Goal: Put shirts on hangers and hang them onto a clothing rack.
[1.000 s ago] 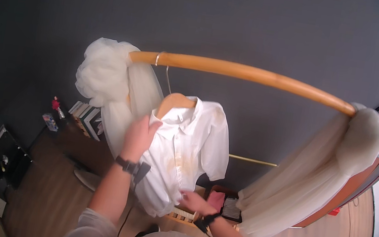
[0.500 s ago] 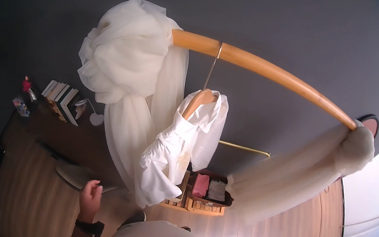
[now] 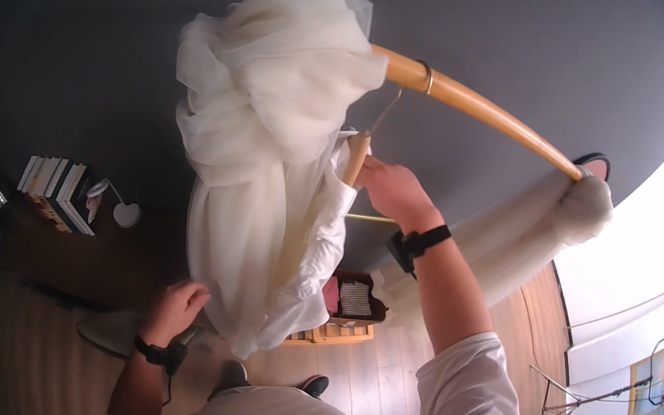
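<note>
A white shirt [image 3: 321,241] hangs on a wooden hanger [image 3: 356,159], turned nearly edge-on. Its metal hook loops over the curved wooden rod [image 3: 485,119]. My right hand [image 3: 395,190] is raised to the hanger's upper right side, its fingers closed at the wood and collar; some fingertips are hidden. My left hand [image 3: 177,306] is low, loosely bent and holding nothing that I can see, beside the cream tulle drape [image 3: 246,229]. The tulle is bunched around the rod's left end and falls behind the shirt.
A dark desk [image 3: 138,251] on the left carries books [image 3: 61,191] and a white lamp [image 3: 125,214]. Below the shirt, a box of folded clothes [image 3: 355,300] stands on a wooden slatted stand [image 3: 342,333]. More tulle [image 3: 508,244] hangs at right; a thin metal stand [image 3: 570,402] stands beyond.
My right hand has risen from low by my side to the hanger. The shirt and hanger have turned more edge-on. My left hand has come up slightly, and the view has shifted.
</note>
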The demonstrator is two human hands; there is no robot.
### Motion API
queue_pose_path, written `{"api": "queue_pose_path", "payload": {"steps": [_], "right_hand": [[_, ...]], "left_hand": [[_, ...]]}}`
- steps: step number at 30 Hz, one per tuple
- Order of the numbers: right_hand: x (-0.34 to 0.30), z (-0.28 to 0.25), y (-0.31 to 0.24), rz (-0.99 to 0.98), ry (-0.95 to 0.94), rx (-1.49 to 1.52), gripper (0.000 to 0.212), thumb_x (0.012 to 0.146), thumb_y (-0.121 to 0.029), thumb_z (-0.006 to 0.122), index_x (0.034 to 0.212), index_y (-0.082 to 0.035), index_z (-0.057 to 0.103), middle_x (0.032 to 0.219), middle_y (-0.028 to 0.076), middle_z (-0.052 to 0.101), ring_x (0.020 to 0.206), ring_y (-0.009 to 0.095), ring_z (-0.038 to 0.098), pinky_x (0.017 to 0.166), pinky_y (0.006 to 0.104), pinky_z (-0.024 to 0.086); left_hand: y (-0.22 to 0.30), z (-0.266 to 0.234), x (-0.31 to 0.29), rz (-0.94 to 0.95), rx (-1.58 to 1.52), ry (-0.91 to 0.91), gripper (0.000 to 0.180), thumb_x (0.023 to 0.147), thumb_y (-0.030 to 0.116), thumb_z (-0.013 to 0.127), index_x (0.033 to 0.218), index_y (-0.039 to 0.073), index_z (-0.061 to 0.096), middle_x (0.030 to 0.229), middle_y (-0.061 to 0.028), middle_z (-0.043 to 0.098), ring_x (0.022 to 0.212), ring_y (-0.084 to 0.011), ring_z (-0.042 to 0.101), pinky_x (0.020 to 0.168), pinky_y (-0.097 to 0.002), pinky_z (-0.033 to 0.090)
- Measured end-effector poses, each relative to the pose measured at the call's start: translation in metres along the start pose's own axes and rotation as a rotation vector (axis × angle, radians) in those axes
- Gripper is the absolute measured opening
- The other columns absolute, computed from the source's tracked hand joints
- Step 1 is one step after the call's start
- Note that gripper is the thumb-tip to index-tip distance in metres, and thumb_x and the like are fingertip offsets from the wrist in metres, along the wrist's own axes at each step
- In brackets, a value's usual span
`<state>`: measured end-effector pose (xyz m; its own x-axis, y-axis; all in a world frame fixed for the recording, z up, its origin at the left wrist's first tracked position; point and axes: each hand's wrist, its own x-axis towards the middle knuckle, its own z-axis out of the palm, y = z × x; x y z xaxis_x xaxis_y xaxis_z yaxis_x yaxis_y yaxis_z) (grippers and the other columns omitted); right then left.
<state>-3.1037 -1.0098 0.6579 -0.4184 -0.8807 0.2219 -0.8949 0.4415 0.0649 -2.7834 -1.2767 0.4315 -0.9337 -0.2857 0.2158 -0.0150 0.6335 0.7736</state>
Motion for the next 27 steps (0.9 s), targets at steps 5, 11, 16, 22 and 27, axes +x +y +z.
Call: {"api": "queue_pose_path", "payload": {"steps": [5,11,16,22,27], "right_hand": [[0.006,0.000,-0.003,-0.070,0.174,0.007,0.018,0.084,-0.004,0.065,0.102,-0.007,0.069,0.110,0.008,0.067,0.098,0.033,0.067,0.080,0.0411,0.057],[-0.066,0.036,-0.031,0.042,0.437,0.090,0.029,0.084,-0.006,0.076,0.111,-0.009,0.068,0.105,0.009,0.061,0.087,0.028,0.065,0.076,0.0386,0.055],[-0.222,0.129,-0.066,0.637,0.377,0.460,0.049,0.089,-0.010,0.075,0.133,-0.006,0.055,0.133,0.016,0.051,0.094,0.027,0.069,0.084,0.0367,0.057],[-0.543,0.243,-0.200,1.417,-0.288,0.655,0.061,0.088,-0.028,0.077,0.141,-0.009,0.054,0.146,0.023,0.048,0.116,0.039,0.064,0.101,0.0445,0.053],[-0.792,0.278,-0.429,2.248,-0.438,0.788,0.056,0.089,-0.028,0.075,0.133,0.003,0.061,0.108,0.019,0.073,0.086,0.028,0.074,0.075,0.0401,0.061]], "left_hand": [[-0.043,0.022,-0.028,-0.104,-0.117,-0.065,0.019,0.094,0.019,0.071,0.103,0.003,0.070,0.095,-0.0165,0.074,0.086,-0.0344,0.073,0.072,-0.0406,0.056],[-0.086,0.040,-0.047,-0.251,0.030,-0.334,0.029,0.092,0.029,0.073,0.107,0.004,0.069,0.091,-0.0167,0.074,0.081,-0.0310,0.073,0.072,-0.0410,0.056],[-0.137,0.057,-0.066,-0.323,0.363,-0.659,0.051,0.089,0.041,0.073,0.123,0.005,0.065,0.112,-0.0207,0.071,0.106,-0.0374,0.068,0.091,-0.0473,0.054],[-0.112,0.086,-0.066,-0.176,0.468,-1.034,0.058,0.087,0.044,0.073,0.129,0.004,0.065,0.126,-0.0243,0.066,0.119,-0.0401,0.062,0.100,-0.0485,0.050],[-0.054,0.154,-0.062,0.122,0.517,-1.244,0.055,0.090,0.042,0.071,0.129,0.004,0.064,0.125,-0.0225,0.067,0.118,-0.0395,0.063,0.100,-0.0482,0.050]]}}
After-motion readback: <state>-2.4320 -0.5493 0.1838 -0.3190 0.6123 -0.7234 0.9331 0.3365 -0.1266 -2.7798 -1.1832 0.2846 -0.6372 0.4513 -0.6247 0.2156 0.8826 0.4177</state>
